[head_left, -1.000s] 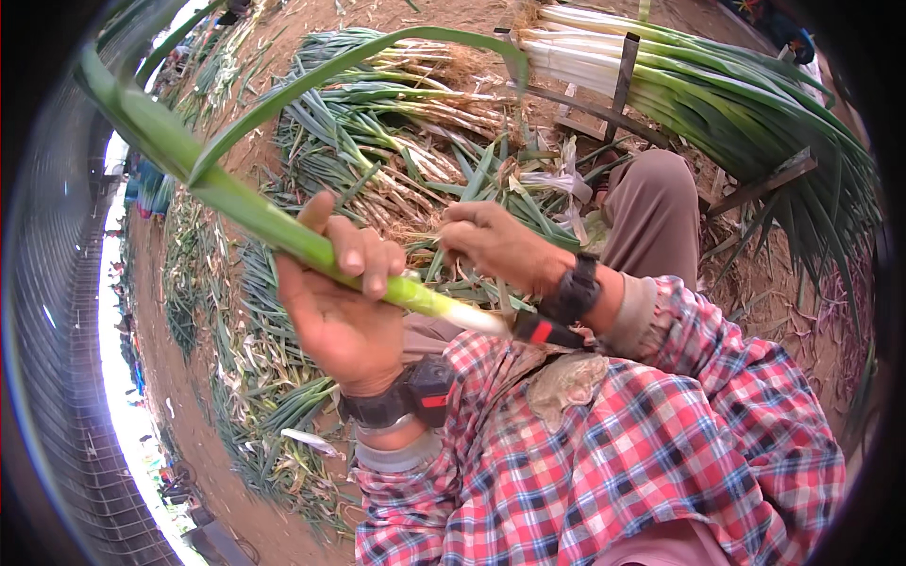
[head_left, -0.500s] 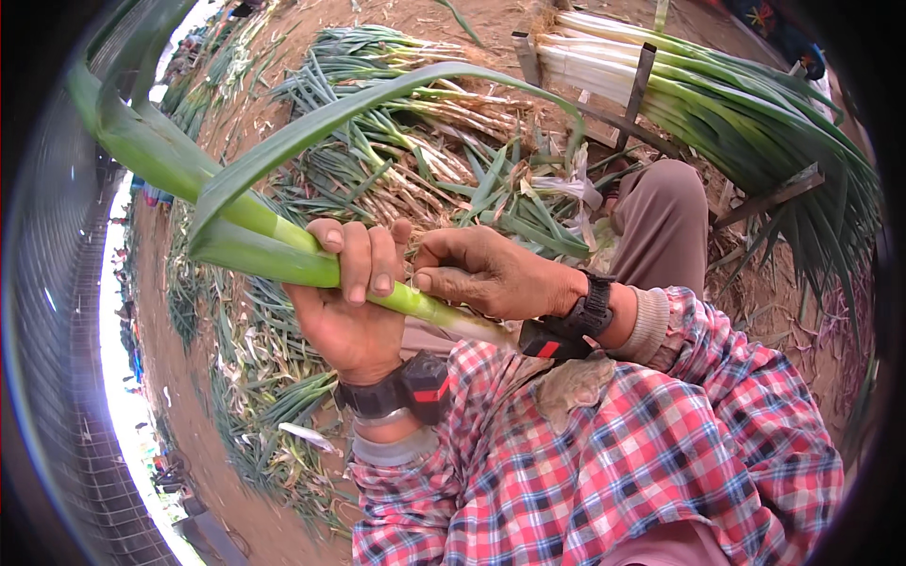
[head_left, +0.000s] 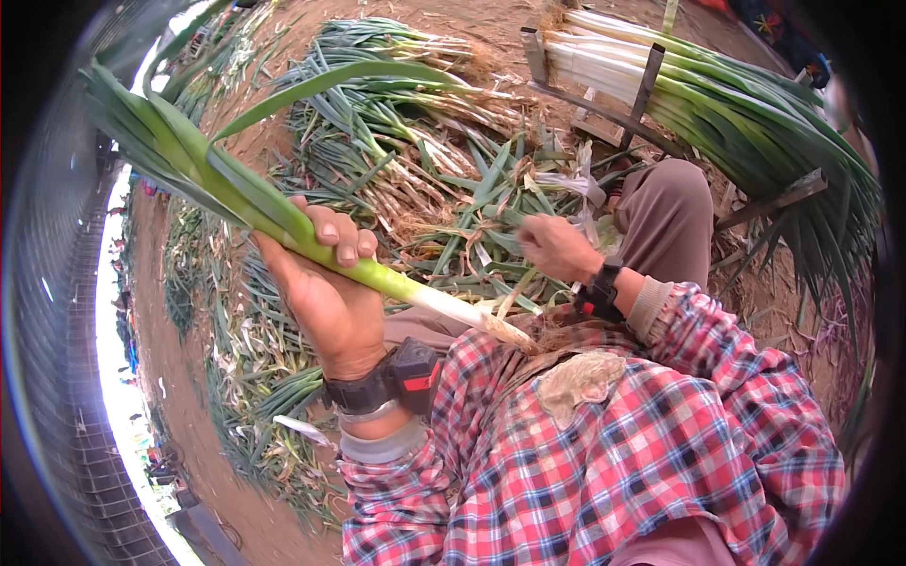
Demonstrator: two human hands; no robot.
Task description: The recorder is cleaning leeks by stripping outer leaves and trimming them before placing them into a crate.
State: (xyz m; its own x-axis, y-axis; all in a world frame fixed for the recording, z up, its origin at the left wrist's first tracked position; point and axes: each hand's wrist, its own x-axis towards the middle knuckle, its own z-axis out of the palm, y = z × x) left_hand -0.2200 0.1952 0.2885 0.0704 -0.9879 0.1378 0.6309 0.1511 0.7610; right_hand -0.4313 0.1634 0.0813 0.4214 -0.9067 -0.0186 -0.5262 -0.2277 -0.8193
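My left hand [head_left: 330,288] is wrapped around the green part of a large green onion [head_left: 436,300]. Its leaves fan out to the upper left, while the white, rooted end slants down to my lap. Right of that end is my right hand [head_left: 559,247], fingers curled in and apart from the stalk. A pale strip [head_left: 518,291] runs from near the white end up toward these fingers. Whether they grip it cannot be made out. Both wrists wear black bands.
Beyond my hands lies a heap of untrimmed green onions [head_left: 377,123] with roots on. A rack [head_left: 642,94] at the upper right holds clean white-stemmed ones [head_left: 727,113]. Leaf scraps [head_left: 264,396] litter the brown ground. Dark mesh [head_left: 66,330] curves along the left.
My right hand has left the stalk and moved right and slightly up. The onion's white end now shows against my lap. My left hand has shifted slightly left, and the leaves have swung.
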